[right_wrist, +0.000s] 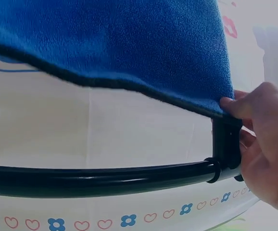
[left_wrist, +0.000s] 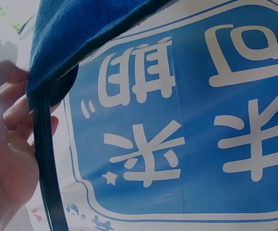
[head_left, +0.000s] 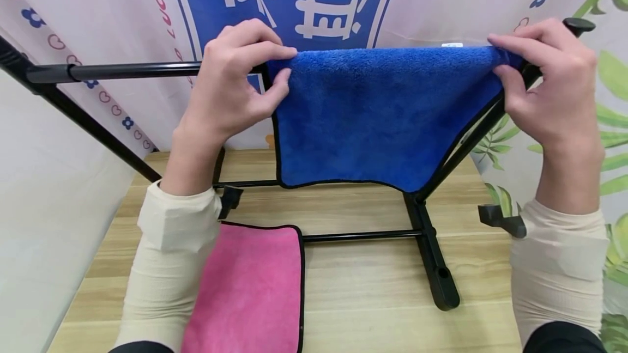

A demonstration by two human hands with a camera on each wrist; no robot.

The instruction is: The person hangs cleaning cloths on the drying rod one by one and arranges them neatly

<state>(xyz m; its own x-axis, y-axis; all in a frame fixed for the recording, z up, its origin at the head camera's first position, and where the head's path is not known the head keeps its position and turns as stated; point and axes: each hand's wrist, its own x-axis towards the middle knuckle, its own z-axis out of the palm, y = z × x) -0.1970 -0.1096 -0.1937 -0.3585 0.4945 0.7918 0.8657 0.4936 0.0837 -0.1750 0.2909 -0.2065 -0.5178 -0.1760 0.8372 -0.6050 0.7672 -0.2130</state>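
Observation:
A blue towel (head_left: 373, 119) with black edging hangs folded over the top bar of a black metal rack (head_left: 137, 71). At the fold's left end, my left hand (head_left: 235, 75) pinches the towel between thumb and fingers. My right hand (head_left: 554, 80) pinches the other end of the fold, close to the rack's right upright. The left wrist view shows fingers of the left hand (left_wrist: 9, 125) around the towel's edge and the bar. In the right wrist view, the right thumb presses the towel's lower corner, and the fingertips behind are partly hidden.
A pink towel (head_left: 255, 293) with black edging lies at the rack's lower front, partly behind my left forearm. The rack's foot (head_left: 436, 271) stands on a wooden table (head_left: 363, 298). A printed curtain (head_left: 122, 10) hangs behind, and a leaf-patterned one (head_left: 613, 178) is on the right.

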